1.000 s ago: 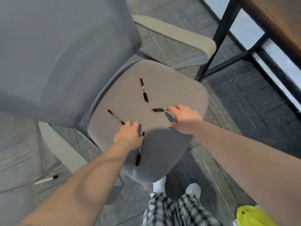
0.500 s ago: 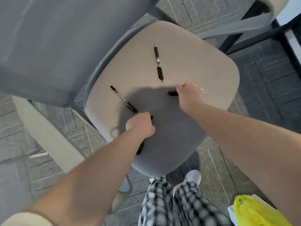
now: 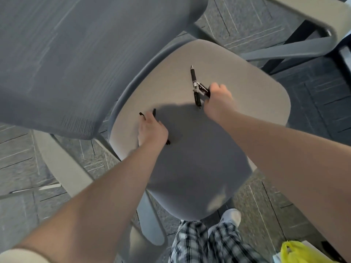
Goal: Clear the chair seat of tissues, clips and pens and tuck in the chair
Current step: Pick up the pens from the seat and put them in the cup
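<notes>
- Now the right hand, closed on a black pen since a second ago, reaches a second slim black pen lying beside its knuckles.
- The left hand clasps black pens on the beige cushioned chair seat.
- Clearing is nearly done.

— How many pens is the left hand holding?
— Can't tell. Dark tips poke out on its far side and one near the wrist; the fist hides the rest.
— And the right hand?
— It covers most of one pen; the fingers are out of sight behind the knuckles.
— The backrest?
— Cut off at the top and left edges, and it hides the seat's far-left rim.
— That yellow thing, near right?
— Cut off by the bottom edge and blurred.
</notes>
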Demonstrator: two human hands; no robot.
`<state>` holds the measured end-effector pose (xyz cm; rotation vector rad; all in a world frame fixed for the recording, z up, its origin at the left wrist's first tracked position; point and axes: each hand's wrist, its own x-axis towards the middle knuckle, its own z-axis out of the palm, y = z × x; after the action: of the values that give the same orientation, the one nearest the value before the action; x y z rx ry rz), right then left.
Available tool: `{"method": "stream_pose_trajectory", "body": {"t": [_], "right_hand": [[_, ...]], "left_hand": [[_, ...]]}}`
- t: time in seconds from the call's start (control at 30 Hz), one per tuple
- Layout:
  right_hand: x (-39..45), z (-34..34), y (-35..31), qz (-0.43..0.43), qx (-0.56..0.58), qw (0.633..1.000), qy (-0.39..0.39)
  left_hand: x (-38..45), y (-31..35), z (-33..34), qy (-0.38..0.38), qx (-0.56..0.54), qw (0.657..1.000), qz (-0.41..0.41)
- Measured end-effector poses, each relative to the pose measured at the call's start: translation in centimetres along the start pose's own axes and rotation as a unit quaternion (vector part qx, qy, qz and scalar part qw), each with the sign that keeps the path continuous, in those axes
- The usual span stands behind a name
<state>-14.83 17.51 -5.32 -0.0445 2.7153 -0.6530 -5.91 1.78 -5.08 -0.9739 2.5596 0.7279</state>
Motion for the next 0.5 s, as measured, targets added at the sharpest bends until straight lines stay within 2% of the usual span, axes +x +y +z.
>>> {"method": "stream_pose_trajectory", "body": {"t": [0.13,0.27,0.5], "right_hand": [[1.3,1.2,-0.9,0.036,0.041,0.998,0.023],[2.5,2.5,-1.2,0.045,0.042,0.998,-0.002],[2.5,3.6,-1.5,0.052,0.017,0.998,-0.025]], "left_hand": [[1.5,-0.9,0.4,0.019,-0.045,0.996,-0.073],[2.6,-1.8,1.2,-0.008,-0.07,0.99,-0.125],[3.2,-2.2,1.2,-0.042,-0.021,0.992,-0.117]]}}
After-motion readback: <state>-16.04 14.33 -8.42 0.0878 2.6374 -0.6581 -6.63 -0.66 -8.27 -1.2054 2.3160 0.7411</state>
